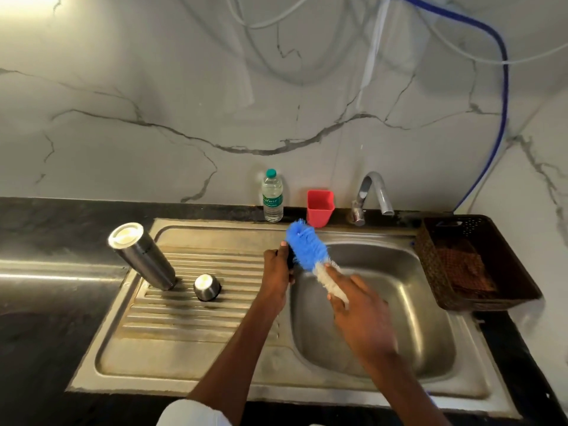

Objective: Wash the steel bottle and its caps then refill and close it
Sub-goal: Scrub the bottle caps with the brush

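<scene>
Head view: at centre frame, over the left edge of the sink basin [408, 302], a small dark cap [289, 260] is gripped by the left hand [276, 269], while a blue-and-white bottle brush [310, 253] is held by its white end in the curled fingers of the right hand [359, 312], its blue bristles laid against the cap. On the ribbed drainboard [196, 315] at left of centre, the steel bottle [143, 256] is stood upside down, with a steel cup cap [207, 287] placed upside down just beside it. A plastic water bottle [272, 195], a red cup [319, 208] and the tap [372, 192] are seen along the wall behind the sink, and a dark basket [473, 265] at the right.
</scene>
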